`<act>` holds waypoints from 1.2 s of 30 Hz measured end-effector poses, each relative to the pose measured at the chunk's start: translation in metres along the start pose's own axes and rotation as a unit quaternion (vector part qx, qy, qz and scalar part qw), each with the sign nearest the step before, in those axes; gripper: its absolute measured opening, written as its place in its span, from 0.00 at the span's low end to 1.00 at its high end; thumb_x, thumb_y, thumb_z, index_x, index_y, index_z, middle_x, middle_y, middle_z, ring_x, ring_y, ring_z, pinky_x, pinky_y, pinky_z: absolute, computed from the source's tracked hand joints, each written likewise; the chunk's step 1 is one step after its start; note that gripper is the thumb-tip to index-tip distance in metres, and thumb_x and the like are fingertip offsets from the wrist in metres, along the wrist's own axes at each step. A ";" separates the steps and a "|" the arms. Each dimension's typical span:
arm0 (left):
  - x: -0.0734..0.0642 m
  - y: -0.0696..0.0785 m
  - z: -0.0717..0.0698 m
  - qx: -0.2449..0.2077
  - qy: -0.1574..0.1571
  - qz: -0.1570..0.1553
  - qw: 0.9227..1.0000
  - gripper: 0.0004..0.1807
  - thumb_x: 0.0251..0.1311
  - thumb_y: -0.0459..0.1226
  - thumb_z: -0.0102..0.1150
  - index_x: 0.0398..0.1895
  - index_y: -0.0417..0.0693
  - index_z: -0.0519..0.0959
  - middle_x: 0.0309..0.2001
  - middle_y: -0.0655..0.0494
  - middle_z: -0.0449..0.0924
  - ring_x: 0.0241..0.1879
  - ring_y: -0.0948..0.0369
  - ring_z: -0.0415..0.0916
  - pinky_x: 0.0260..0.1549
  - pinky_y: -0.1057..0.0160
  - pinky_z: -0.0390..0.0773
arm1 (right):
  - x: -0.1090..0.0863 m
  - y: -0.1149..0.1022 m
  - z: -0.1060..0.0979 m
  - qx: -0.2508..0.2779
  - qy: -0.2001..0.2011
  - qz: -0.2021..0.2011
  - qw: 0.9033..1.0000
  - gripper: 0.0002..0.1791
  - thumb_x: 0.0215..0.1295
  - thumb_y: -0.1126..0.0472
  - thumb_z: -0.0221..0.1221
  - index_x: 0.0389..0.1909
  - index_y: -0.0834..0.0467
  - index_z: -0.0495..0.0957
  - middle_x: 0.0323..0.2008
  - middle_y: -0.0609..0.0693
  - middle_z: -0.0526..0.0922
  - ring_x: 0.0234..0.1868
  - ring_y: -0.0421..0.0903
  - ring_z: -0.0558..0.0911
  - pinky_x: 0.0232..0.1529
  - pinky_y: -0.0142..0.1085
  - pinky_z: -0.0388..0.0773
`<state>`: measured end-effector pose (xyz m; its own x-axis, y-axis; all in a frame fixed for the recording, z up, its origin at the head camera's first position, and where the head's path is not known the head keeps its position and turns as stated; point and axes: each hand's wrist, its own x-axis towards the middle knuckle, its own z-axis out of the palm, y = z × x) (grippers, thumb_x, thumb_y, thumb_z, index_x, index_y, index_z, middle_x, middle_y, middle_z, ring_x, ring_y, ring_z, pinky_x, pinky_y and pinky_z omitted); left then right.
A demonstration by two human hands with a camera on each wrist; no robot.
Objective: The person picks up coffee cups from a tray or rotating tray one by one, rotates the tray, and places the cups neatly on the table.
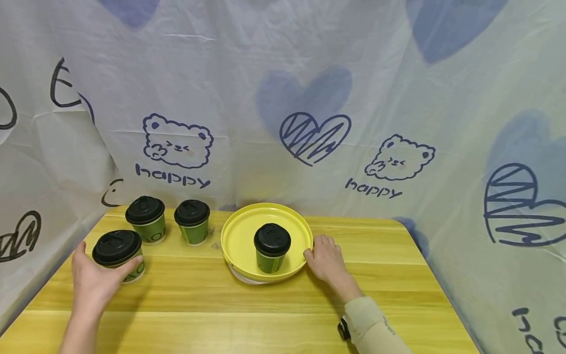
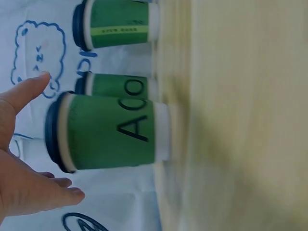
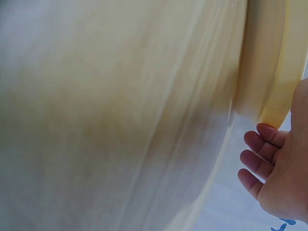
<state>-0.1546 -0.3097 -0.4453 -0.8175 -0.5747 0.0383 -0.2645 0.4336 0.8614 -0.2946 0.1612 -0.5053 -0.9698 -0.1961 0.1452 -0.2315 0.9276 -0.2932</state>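
My left hand [image 1: 96, 278] reaches around a green paper cup with a black lid [image 1: 117, 250], thumb and fingers spread on either side. In the left wrist view, that cup [image 2: 113, 132] stands upright on the table, and gaps show between it and the fingers. My right hand [image 1: 328, 260] is at the right side of a round yellow tray [image 1: 236, 246], thumb over the rim and fingers bent on its outer side. In the right wrist view, a fingertip meets the tray's edge [image 3: 281, 91]. Another lidded green cup [image 1: 270, 250] stands on the tray.
Two more lidded green cups, one at back left [image 1: 148, 223] and one nearer the tray [image 1: 192, 226], stand on the wooden table [image 1: 212, 319]. Under the tray a white base [image 1: 247, 279] peeks out. A printed curtain [image 1: 247, 162] hangs behind the table and along both sides.
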 end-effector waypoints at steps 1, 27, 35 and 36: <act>-0.002 0.003 0.000 0.000 0.004 0.004 1.000 0.69 0.57 0.45 0.75 0.82 0.36 0.29 0.81 0.27 0.29 0.80 0.32 0.33 0.77 0.35 0.42 | 0.000 0.000 0.000 0.000 -0.001 0.000 1.000 0.18 0.73 0.52 0.51 0.49 0.63 0.74 0.43 0.55 0.74 0.46 0.55 0.69 0.48 0.49 0.68; -0.041 0.064 0.078 -0.017 -0.056 0.144 0.988 0.62 0.62 0.44 0.72 0.83 0.37 0.36 0.81 0.31 0.40 0.79 0.34 0.42 0.75 0.32 0.50 | -0.001 0.002 0.001 0.004 0.006 -0.006 1.000 0.17 0.71 0.52 0.49 0.47 0.63 0.73 0.42 0.55 0.73 0.44 0.55 0.69 0.46 0.48 0.68; -0.043 0.071 0.112 -0.013 -0.105 0.149 0.983 0.50 0.68 0.43 0.63 0.81 0.32 0.44 0.74 0.29 0.50 0.69 0.37 0.60 0.62 0.36 0.70 | -0.002 0.000 0.000 -0.002 -0.003 0.002 1.000 0.19 0.72 0.51 0.49 0.49 0.63 0.73 0.43 0.55 0.74 0.45 0.54 0.69 0.47 0.47 0.68; -0.043 0.071 0.115 -0.010 -0.112 0.146 0.983 0.49 0.69 0.43 0.62 0.81 0.33 0.44 0.73 0.30 0.52 0.68 0.39 0.61 0.60 0.38 0.72 | -0.002 0.000 0.000 -0.002 -0.004 0.003 1.000 0.19 0.73 0.51 0.49 0.49 0.63 0.73 0.44 0.56 0.74 0.45 0.54 0.69 0.47 0.47 0.68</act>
<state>-0.1977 -0.1744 -0.4443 -0.9500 -0.2590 0.1745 0.0064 0.5424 0.8401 -0.2930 0.1618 -0.5058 -0.9715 -0.1934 0.1367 -0.2260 0.9299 -0.2903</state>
